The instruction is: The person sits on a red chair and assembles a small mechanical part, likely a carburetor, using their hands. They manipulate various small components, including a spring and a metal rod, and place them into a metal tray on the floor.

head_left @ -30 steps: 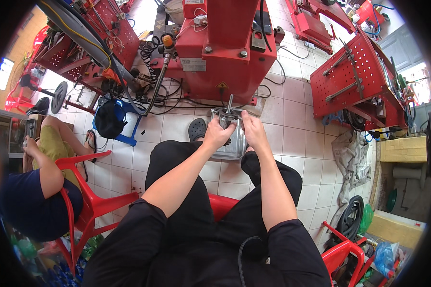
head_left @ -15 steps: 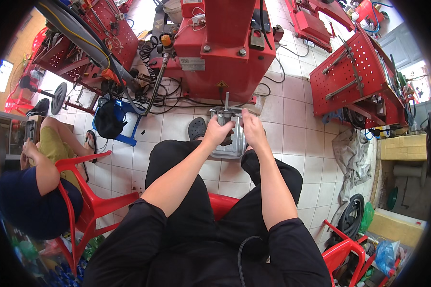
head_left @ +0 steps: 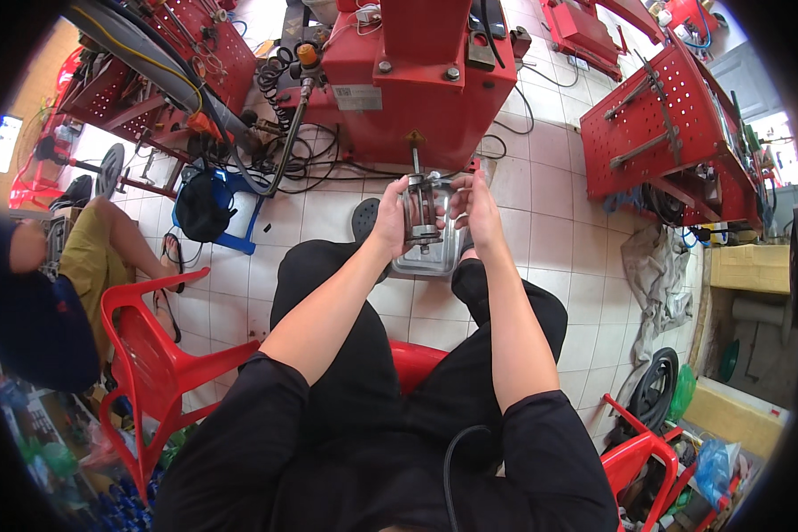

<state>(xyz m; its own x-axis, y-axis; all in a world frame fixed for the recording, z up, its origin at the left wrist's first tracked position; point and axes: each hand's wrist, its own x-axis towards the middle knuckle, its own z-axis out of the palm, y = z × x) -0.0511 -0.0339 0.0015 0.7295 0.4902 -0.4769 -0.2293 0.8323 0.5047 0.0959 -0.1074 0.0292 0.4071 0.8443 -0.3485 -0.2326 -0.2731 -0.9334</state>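
Note:
My left hand [head_left: 388,220] is wrapped round the left side of a greasy metal shaft assembly [head_left: 423,213], with a thin rod at its far end and round flanges at its near end. It is held lengthwise, above a shallow rectangular tray [head_left: 430,265] on the floor between my feet. My right hand [head_left: 481,211] is beside the assembly's right side, fingers apart and slightly curled. Its fingertips are close to the far-end fitting; whether they touch it I cannot tell. The tray's contents are largely hidden.
Beyond the tray stands a big red machine [head_left: 417,97] with black cables [head_left: 328,164] on the tiles. A blue stool [head_left: 226,217] and red chair [head_left: 164,355] are at left, near a seated person [head_left: 40,319]. A red perforated tool cart [head_left: 661,133] stands right.
The metal assembly has turned so its length and near-end flanges show. My right hand has opened and its fingers have spread. The person at left has shifted.

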